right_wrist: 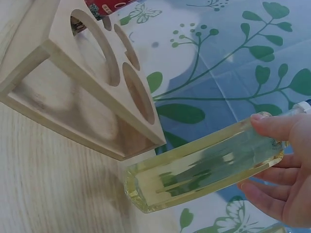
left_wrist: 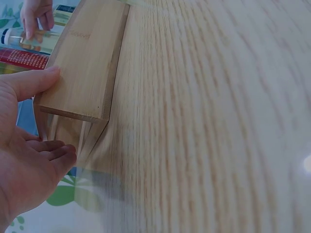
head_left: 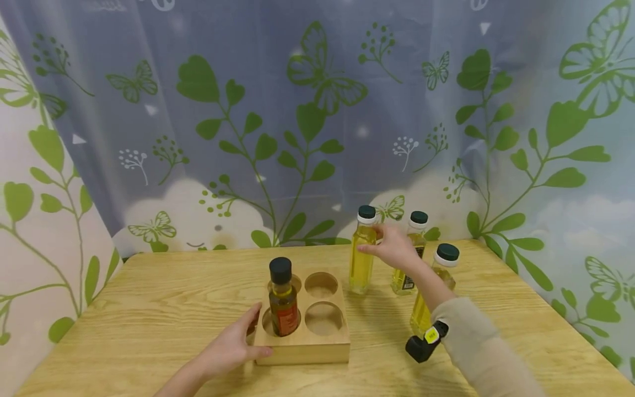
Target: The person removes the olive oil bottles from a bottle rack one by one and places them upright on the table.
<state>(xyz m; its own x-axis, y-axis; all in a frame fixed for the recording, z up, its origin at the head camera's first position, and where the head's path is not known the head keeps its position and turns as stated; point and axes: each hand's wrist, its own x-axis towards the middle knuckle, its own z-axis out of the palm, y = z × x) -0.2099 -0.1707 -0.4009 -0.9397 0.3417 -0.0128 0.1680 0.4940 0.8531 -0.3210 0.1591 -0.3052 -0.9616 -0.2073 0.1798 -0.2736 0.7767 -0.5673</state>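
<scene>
My right hand (head_left: 394,249) grips a clear bottle of yellow oil (head_left: 361,264) near its neck, thumb on one side and fingers on the other. The bottle has a dark green cap and stands nearly upright, just right of a wooden bottle rack (head_left: 303,354) with round holes. In the right wrist view, the base of the oil bottle (right_wrist: 194,170) is beside the rack's open side. My left hand (head_left: 230,345) holds the rack's front left corner, its thumb (left_wrist: 36,82) on the front face. A dark-capped bottle with a red label (head_left: 284,309) sits in the front left hole.
Two more yellow oil bottles with green caps stand to the right, one further back (head_left: 401,280) and one nearer (head_left: 421,314), partly behind my right forearm. The wooden table (head_left: 173,309) meets a patterned curtain (head_left: 238,165) at its back edge.
</scene>
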